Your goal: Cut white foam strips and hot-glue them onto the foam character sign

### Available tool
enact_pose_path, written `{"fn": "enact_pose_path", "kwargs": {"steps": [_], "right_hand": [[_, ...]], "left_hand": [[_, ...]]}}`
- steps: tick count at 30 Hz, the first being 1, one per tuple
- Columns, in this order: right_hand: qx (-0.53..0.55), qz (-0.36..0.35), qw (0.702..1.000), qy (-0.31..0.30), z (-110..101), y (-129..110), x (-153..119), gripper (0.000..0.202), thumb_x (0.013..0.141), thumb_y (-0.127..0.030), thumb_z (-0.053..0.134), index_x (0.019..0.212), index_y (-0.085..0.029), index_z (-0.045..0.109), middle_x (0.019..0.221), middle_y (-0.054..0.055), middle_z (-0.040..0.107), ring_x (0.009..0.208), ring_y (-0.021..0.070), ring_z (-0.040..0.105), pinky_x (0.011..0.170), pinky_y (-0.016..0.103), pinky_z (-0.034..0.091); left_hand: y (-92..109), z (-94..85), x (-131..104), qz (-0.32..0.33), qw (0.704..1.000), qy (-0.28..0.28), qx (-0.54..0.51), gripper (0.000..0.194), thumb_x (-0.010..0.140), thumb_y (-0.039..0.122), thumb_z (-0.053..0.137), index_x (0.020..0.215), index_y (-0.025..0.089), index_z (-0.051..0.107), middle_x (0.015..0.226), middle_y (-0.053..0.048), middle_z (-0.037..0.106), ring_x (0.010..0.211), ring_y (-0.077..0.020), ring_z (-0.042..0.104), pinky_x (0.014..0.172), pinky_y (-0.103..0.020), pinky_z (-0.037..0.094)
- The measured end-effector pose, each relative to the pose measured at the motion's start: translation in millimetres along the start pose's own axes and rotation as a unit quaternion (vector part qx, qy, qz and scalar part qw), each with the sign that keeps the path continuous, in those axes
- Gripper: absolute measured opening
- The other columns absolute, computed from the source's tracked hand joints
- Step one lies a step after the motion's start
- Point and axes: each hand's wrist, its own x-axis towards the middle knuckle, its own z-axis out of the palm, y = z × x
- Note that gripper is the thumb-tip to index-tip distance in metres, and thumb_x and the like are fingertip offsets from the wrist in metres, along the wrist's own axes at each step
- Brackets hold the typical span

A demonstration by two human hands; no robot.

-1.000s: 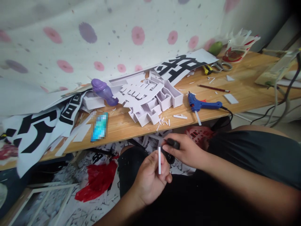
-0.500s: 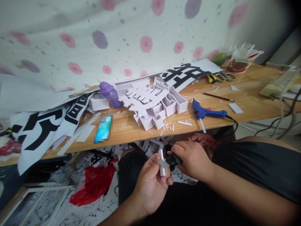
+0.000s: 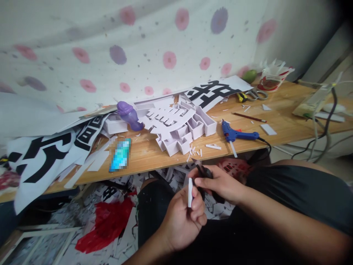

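Observation:
My left hand (image 3: 183,217) pinches a small white foam-board strip (image 3: 190,192), held upright between thumb and fingers. My right hand (image 3: 217,182) is wrapped round black-handled scissors (image 3: 206,172), whose short blade points up and to the left, clear of the strip. Both hands are close together over my lap, just below the table edge. Beyond them on the table stands a white hollow foam-board character (image 3: 176,138), with a flat cut-out piece resting on top.
A blue glue gun (image 3: 239,135) lies near the table edge, its cord trailing right. A purple bottle (image 3: 129,116), a phone (image 3: 120,154), a pencil (image 3: 248,117) and grey scissors (image 3: 256,95) lie around. White scraps and a red plastic bag (image 3: 106,224) cover the floor.
The scissors' blade has come away from the white strip and turned from pointing left to pointing up-left. The strip in my left hand now shows shorter. The view has shifted slightly.

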Motion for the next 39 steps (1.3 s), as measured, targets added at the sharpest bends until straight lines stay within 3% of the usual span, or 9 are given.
{"fn": "enact_pose_path", "kwargs": {"steps": [2, 8, 17, 22, 27, 30, 33, 36, 39], "right_hand": [[0.089, 0.016, 0.996, -0.009, 4, -4, -1, 0.035, 0.076, -0.041, 0.062, 0.09, -0.01, 0.055, 0.063, -0.002, 0.051, 0.048, 0.0053, 0.038, 0.045, 0.016, 0.03], [0.069, 0.056, 0.996, 0.015, -2, -13, 6, 0.025, 0.07, -0.034, 0.064, 0.067, -0.012, 0.052, 0.046, -0.006, 0.038, 0.041, 0.0042, 0.032, 0.04, 0.016, 0.023], [0.124, 0.015, 0.991, 0.048, -10, -15, 4, 0.034, 0.078, -0.044, 0.06, 0.07, -0.012, 0.051, 0.059, -0.001, 0.049, 0.044, 0.0054, 0.04, 0.042, 0.017, 0.029], [0.025, -0.002, 0.998, 0.059, -14, -4, -8, 0.028, 0.083, -0.04, 0.059, 0.079, -0.013, 0.05, 0.055, -0.005, 0.043, 0.045, 0.0056, 0.039, 0.046, 0.018, 0.033], [-0.179, -0.067, 0.978, 0.088, -30, -22, -24, 0.019, 0.086, -0.033, 0.055, 0.09, -0.014, 0.055, 0.077, 0.0, 0.055, 0.069, 0.0108, 0.051, 0.064, 0.02, 0.04], [-0.369, -0.054, 0.917, 0.143, -71, -41, -33, 0.022, 0.085, -0.031, 0.055, 0.102, -0.017, 0.054, 0.088, 0.002, 0.059, 0.078, 0.0134, 0.054, 0.07, 0.022, 0.04], [-0.531, 0.069, 0.812, 0.233, -141, -57, -34, 0.031, 0.086, -0.039, 0.054, 0.111, -0.021, 0.051, 0.089, 0.001, 0.061, 0.073, 0.0133, 0.056, 0.064, 0.02, 0.04], [-0.566, 0.147, 0.756, 0.294, -219, -60, -25, 0.024, 0.088, -0.034, 0.052, 0.102, -0.016, 0.054, 0.086, 0.005, 0.061, 0.072, 0.0164, 0.056, 0.06, 0.022, 0.038], [-0.59, 0.204, 0.719, 0.305, -274, -51, -13, 0.023, 0.089, -0.032, 0.051, 0.096, -0.01, 0.056, 0.086, 0.008, 0.06, 0.073, 0.0151, 0.056, 0.063, 0.024, 0.041]], "left_hand": [[-2, -1.5, 3, -0.01, 1.0, -0.003, 0.014, 0.013, 0.075, 0.018, 0.061, 0.071, 0.015, 0.049, 0.049, 0.007, 0.042, 0.038, -0.0027, 0.032, 0.041, -0.016, 0.031], [6, -9.1, 9, 0.118, 0.964, 0.111, 0.209, 0.031, 0.079, 0.044, 0.059, 0.07, 0.015, 0.052, 0.051, 0.003, 0.048, 0.041, -0.0075, 0.042, 0.04, -0.02, 0.037], [21, 1.2, 8, 0.152, 0.938, 0.07, 0.305, 0.021, 0.08, 0.034, 0.061, 0.077, 0.013, 0.059, 0.058, 0.002, 0.05, 0.046, -0.006, 0.044, 0.043, -0.018, 0.039], [21, 3.0, 10, 0.156, 0.938, 0.074, 0.3, 0.019, 0.081, 0.032, 0.059, 0.077, 0.014, 0.056, 0.059, 0.002, 0.051, 0.047, -0.0077, 0.047, 0.047, -0.021, 0.042], [25, 9.0, 14, 0.153, 0.928, 0.08, 0.33, 0.021, 0.078, 0.034, 0.061, 0.078, 0.014, 0.059, 0.07, -0.002, 0.058, 0.057, -0.0105, 0.051, 0.055, -0.023, 0.044], [32, 6.0, 17, 0.159, 0.915, 0.087, 0.361, 0.023, 0.075, 0.037, 0.064, 0.075, 0.014, 0.06, 0.074, -0.004, 0.061, 0.06, -0.0116, 0.052, 0.058, -0.024, 0.043], [47, 0.6, 19, 0.165, 0.887, 0.064, 0.427, 0.025, 0.074, 0.04, 0.064, 0.076, 0.016, 0.062, 0.072, -0.004, 0.062, 0.061, -0.0134, 0.053, 0.059, -0.024, 0.043], [75, 0.6, 18, 0.163, 0.835, 0.031, 0.525, 0.025, 0.078, 0.041, 0.06, 0.075, 0.017, 0.063, 0.071, -0.003, 0.062, 0.064, -0.0144, 0.054, 0.063, -0.024, 0.043], [115, 8.0, 18, 0.216, 0.772, 0.011, 0.598, 0.021, 0.082, 0.038, 0.055, 0.079, 0.019, 0.064, 0.072, -0.003, 0.062, 0.067, -0.0137, 0.055, 0.064, -0.023, 0.041]]}}
